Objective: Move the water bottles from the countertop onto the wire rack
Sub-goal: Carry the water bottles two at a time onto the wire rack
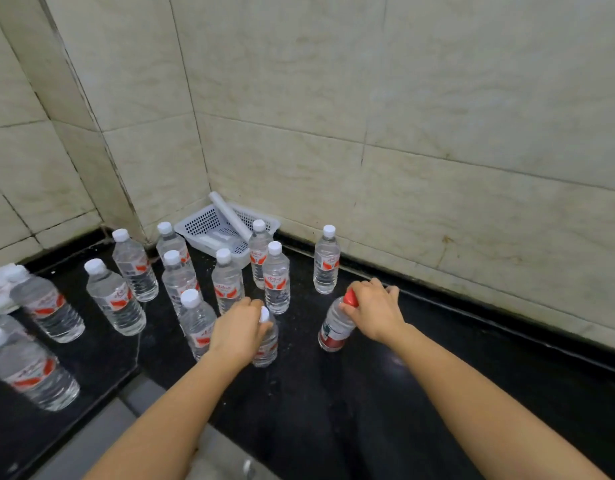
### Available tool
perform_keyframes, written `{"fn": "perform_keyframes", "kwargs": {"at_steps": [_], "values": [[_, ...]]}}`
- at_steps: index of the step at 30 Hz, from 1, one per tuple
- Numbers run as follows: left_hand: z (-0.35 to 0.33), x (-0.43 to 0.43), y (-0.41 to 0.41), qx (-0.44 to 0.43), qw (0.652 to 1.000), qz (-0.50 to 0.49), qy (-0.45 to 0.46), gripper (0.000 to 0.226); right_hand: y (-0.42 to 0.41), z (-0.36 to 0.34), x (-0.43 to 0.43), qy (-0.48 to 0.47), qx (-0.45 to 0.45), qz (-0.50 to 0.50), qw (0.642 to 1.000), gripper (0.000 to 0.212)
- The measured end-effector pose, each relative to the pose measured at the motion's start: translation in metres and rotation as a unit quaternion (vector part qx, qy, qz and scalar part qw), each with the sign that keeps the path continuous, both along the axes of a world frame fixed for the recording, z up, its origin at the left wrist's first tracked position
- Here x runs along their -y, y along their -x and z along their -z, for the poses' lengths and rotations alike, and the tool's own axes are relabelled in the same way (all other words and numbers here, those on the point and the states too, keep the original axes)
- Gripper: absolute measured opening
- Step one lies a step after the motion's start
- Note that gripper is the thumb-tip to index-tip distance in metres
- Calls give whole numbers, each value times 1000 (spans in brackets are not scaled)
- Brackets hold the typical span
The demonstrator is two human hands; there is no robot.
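Tiles of pale cream cover the two walls that meet at the back corner of a glossy black table. A white perforated basket sits tipped in that corner. A white tube lies slantwise across it, and something flat and white rests on its bottom.

In front of the basket a cluster of clear water bottles with white caps and red labels stands upright, and more of them line the left side of the table. One lone bottle stands near the back edge.

The left hand has its fingers curled round the neck of a white-capped bottle at the front of the cluster. The right hand has its fingers clamped over the top of a red-capped bottle, which leans toward the right.
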State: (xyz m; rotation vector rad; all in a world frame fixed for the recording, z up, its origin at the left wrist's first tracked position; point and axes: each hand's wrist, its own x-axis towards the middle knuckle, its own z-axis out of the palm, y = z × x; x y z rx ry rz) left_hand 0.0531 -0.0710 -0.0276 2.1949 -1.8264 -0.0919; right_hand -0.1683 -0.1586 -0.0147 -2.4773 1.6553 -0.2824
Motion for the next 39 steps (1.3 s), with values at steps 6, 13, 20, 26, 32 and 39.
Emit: {"fn": "perform_keyframes", "kwargs": {"at_steps": [6,13,20,26,32,39], "values": [[-22,-52,50,-71,991,70,85,31,62,-43,-64,-34,28,59,997,32],[-59,-97,140,-123,963,225,83,24,169,-95,-173,-52,99,140,984,32],[-120,-122,270,-183,916,344,98,29,278,-159,-259,27,143,259,955,40],[-161,-147,397,-241,858,439,111,29,390,-199,-316,80,146,335,928,37],[-199,-166,537,-274,820,486,126,26,522,-251,-359,147,131,392,899,39],[-224,-175,702,-351,802,475,93,17,674,-262,-376,163,130,442,873,33]]}}
